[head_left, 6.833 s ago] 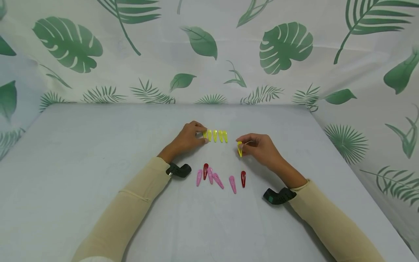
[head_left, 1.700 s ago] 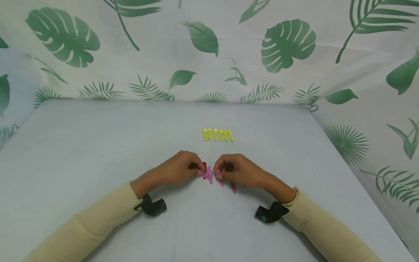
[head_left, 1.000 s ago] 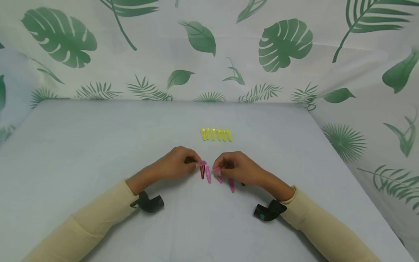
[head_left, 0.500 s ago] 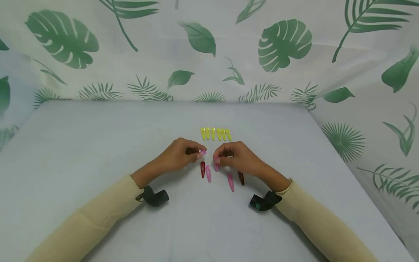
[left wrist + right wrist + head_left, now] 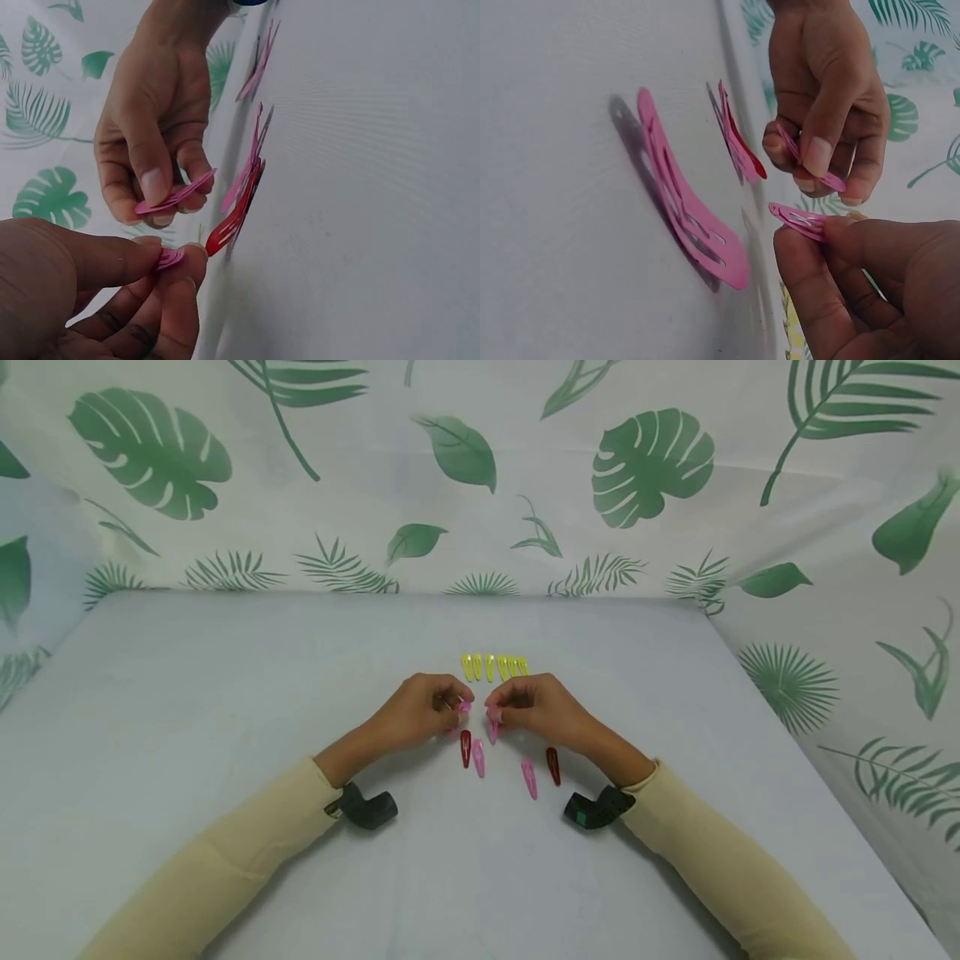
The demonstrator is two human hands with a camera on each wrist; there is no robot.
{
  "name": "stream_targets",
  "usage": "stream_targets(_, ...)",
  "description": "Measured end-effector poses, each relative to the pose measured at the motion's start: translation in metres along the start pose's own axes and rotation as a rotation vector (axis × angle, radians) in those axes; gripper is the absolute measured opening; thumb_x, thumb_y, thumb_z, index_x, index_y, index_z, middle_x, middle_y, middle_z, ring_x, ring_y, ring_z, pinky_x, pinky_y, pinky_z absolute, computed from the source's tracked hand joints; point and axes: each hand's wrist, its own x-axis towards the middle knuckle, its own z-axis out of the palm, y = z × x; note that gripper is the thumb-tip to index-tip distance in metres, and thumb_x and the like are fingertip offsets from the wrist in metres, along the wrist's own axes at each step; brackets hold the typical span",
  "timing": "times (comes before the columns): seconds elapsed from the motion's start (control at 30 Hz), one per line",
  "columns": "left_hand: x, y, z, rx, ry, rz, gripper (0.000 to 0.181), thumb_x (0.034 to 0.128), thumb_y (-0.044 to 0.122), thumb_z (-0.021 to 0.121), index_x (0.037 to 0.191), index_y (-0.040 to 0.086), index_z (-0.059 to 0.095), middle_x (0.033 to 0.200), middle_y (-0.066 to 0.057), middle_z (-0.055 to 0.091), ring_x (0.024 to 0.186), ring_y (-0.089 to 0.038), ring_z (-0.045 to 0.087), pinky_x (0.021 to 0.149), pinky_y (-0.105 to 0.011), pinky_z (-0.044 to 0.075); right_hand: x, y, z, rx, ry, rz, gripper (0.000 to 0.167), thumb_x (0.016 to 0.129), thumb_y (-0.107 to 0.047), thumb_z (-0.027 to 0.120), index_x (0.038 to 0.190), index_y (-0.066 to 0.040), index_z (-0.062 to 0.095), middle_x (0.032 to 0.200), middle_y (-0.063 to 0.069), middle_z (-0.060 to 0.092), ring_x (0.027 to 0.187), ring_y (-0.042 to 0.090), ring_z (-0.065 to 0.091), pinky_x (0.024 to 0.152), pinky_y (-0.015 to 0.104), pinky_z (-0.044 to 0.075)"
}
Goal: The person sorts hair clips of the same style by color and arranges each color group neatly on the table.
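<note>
Near the middle of the white table [image 5: 480,877], two hands work close to each other, with a small gap between them. The left hand [image 5: 423,712] pinches a small pink clip [image 5: 464,706] with its thumb and fingers. The right hand [image 5: 547,710] pinches another pink clip [image 5: 492,722] the same way. Both of these clips are held up off the table, and they do not touch each other.

Four more clips lie on the table, closer to the person. Just below the left hand is a red clip [image 5: 466,748], and right beside it is a third pink clip [image 5: 478,758]. Farther to the right, under the right hand, lie a fourth pink clip [image 5: 529,778] and a dark red clip [image 5: 553,766], side by side and leaning a little.

Past the hands, six yellow clips [image 5: 490,667] lie in a row. The right hand covers the bottom bits of the last few.

Tan sleeves [image 5: 255,843] cover both arms, and a black camera [image 5: 371,810] sits at each wrist. Behind the table hangs a white cloth [image 5: 510,443] with green leaves on it.
</note>
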Motion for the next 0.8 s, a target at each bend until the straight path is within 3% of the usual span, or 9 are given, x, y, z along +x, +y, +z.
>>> stream_targets(0.23,0.009,-0.004,0.004,-0.002,0.04,-0.013,0.02,0.0864,-0.002,0.067,0.106,0.001,0.068,0.087,-0.006,0.065,0.078,-0.018,0.058,0.063,-0.026,0.048,0.01,0.002,-0.003,-0.048,0.028,-0.03,0.014,0.09,0.0,0.066,0.103,0.004,0.07,0.093,0.011,0.069,0.08,0.023,0.065,0.071,0.03,0.055)
stream_targets(0.43,0.015,-0.008,0.004,-0.024,0.081,-0.019,0.017,0.0859,-0.003,0.066,0.102,0.002,0.068,0.087,-0.006,0.064,0.077,-0.018,0.056,0.062,-0.026,0.047,0.016,0.003,-0.002,-0.06,0.077,0.014,0.013,0.089,-0.004,0.069,0.101,0.0,0.071,0.092,0.009,0.069,0.081,0.022,0.064,0.07,0.028,0.053)
stream_targets(0.8,0.027,-0.011,0.006,-0.018,0.141,0.008,0.014,0.0831,-0.005,0.068,0.096,0.0,0.07,0.083,-0.007,0.066,0.076,-0.015,0.059,0.068,-0.025,0.048,0.025,0.004,-0.003,-0.04,0.1,0.036,0.015,0.089,-0.001,0.066,0.102,0.003,0.07,0.093,0.013,0.068,0.079,0.022,0.066,0.07,0.032,0.056)
